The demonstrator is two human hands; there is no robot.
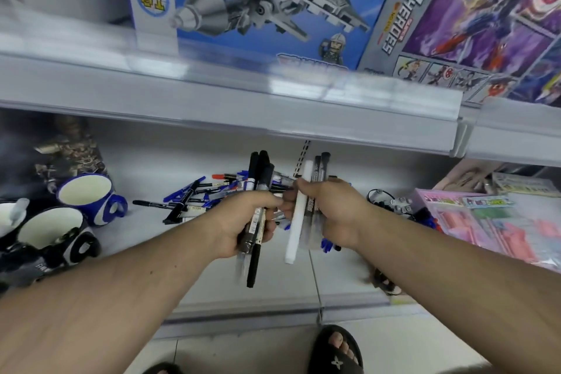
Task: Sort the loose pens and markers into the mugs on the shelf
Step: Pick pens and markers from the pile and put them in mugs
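**Both fists full of markers, mugs waiting to my left**

My left hand (243, 222) is curled round a bundle of black markers (258, 191), caps pointing up toward the shelf above. My right hand (331, 209) grips a second bundle: a white stick-shaped marker (299, 209) at the front with a few grey-barrelled ones just behind it. The two hands nearly meet at the fingertips, in front of the loose pile of pens (206, 191) lying on the white shelf (151, 237).

The blue mug (88, 194) stands well off to my left, with a black-and-white mug (54, 231) in front of it and a third at the frame's edge.

I judge these barrels light, stiff and smooth, so a loose fist may let one slide out downward; the longest black one already hangs low below my left hand. Holding them round the middle, as I do now, keeps the bundle balanced. Dropping them cap-up into a mug should be easy, though a light mug could tip if the bundle leans on its rim.
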